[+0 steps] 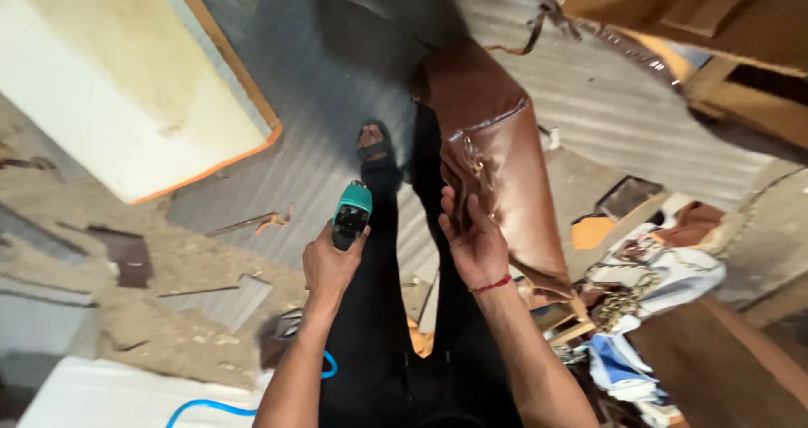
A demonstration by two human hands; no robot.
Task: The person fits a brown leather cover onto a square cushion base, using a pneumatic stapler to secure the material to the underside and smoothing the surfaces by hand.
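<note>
Gripping a teal-and-black pneumatic staple gun [351, 213], the left hand [330, 266] is closed round the tool's handle, nose pointing away from the body, w/ a blue coiled air hose [206, 409] trailing below the forearm. Right hand [473, 241] is open, fingers spread flat against the side of a brown leatherette-covered upholstered piece [497, 154], pressing on it rather than grasping; a red thread sits round that wrist. The brown piece stands tilted just right of the person's black-trousered legs, its lower end near wooden bits and scraps on the floor; a sandalled foot [372, 142] shows beyond the gun, on grey ribbed sheeting [337, 74]. Step in hand looks like fastening the cover: right hand seems to be smoothing and holding the leatherette taut while the gun is brought up, gun and cover close but not touching yet. Next move prob. calls for setting the gun's nose square on the held edge, close to the fingers but clear of them, keeping tension so no wrinkle gets pinned. Off to the left lies a pale foam slab w/ an orange edge [126, 74]; right side has wooden framing [741, 24] and a heap of cloth [648, 268].
</note>
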